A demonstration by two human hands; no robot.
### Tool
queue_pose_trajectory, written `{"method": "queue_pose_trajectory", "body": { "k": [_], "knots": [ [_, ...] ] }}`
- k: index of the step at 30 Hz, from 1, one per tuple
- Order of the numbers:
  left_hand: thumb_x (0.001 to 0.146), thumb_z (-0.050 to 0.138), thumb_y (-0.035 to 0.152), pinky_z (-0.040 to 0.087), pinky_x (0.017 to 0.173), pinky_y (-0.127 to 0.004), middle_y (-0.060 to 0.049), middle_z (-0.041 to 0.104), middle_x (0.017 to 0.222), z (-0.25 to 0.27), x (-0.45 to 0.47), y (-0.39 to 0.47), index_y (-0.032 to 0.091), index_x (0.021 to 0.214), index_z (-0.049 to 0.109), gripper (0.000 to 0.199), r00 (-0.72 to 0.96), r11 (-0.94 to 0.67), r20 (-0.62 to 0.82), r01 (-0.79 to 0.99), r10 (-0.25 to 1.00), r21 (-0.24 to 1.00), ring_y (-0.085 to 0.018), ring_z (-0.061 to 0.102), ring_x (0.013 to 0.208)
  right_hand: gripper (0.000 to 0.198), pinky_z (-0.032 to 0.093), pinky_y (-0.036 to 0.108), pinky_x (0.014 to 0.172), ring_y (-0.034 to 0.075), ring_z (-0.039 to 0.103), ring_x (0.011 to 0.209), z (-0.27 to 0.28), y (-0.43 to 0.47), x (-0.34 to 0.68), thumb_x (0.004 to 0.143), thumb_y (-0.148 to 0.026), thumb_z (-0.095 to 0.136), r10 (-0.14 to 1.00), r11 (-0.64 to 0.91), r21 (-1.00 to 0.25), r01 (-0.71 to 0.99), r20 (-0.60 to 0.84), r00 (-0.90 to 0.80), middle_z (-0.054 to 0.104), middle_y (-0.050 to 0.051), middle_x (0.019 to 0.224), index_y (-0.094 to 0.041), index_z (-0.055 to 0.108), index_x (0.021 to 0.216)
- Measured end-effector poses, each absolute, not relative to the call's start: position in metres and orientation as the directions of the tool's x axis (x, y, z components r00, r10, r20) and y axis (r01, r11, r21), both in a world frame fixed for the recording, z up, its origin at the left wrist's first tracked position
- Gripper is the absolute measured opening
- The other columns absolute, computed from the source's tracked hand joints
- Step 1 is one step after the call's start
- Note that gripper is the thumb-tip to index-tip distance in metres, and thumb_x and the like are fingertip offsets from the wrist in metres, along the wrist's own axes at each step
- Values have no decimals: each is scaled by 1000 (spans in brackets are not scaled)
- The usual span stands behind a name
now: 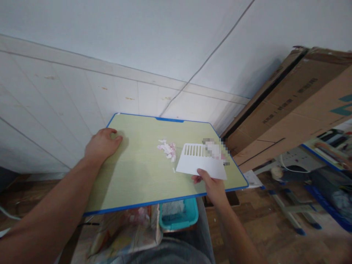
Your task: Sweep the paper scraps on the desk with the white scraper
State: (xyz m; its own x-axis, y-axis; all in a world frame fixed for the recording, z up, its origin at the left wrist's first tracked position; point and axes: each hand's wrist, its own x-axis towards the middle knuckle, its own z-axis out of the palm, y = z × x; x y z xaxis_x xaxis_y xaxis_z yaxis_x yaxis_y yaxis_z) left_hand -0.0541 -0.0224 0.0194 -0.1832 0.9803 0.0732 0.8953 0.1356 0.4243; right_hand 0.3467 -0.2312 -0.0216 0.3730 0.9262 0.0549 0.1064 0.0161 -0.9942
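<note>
My right hand (210, 185) pinches the near edge of a flat white sheet (198, 164) with a row of slots along its far side, thumb on top. The sheet is above the right half of a pale green tabletop (137, 168) with a blue rim. Just left of it, crumpled white and pink paper scraps (168, 149) lie on the tabletop. A pixelated patch hides something pale at its right end. My left hand (103, 145) rests at the tabletop's left edge, thumb and forefinger apart and nothing visible between them. Its other fingers are hidden.
Tall cardboard boxes (291, 110) lean at the right beside the tabletop. Behind it stands a white wall with a cable (209, 58). Below the front edge are a turquoise basket (178, 223) and a patterned cloth bag (132, 234). Another table (327, 154) is at the far right.
</note>
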Motion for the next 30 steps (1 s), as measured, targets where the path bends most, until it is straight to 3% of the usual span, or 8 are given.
{"method": "queue_pose_trajectory", "body": {
  "k": [4,12,22,30],
  "knots": [
    [110,56,48,50,141,-59,-25,65,180,17,-56,-21,12,162,74,65,-179,132,71,892,981,431,-44,65,165,36,68,42,72,29,78,67,-23,-220,342,92,-58,89,943,3,-994,110,39,329,87,10,76,-25,84,78],
    [110,56,49,51,140,-60,-25,65,181,17,-54,-22,12,161,75,66,-191,140,73,887,979,441,-45,65,164,44,68,43,73,28,75,65,-18,-224,337,91,-66,89,934,1,-984,180,66,351,82,9,70,-28,79,71],
    [107,71,41,53,140,-60,-25,70,176,14,-56,-21,15,151,80,52,-193,114,121,873,974,473,-45,69,162,36,68,43,67,28,74,62,-15,-232,340,88,-58,91,940,12,-992,124,53,336,83,8,68,-27,80,73],
    [111,57,47,51,141,-57,-26,66,179,14,-56,-21,12,157,76,61,-174,112,107,894,979,433,-43,66,165,43,69,43,70,29,77,63,-11,-235,336,89,-64,89,938,1,-984,179,63,341,82,9,68,-27,79,69]
  ]
}}
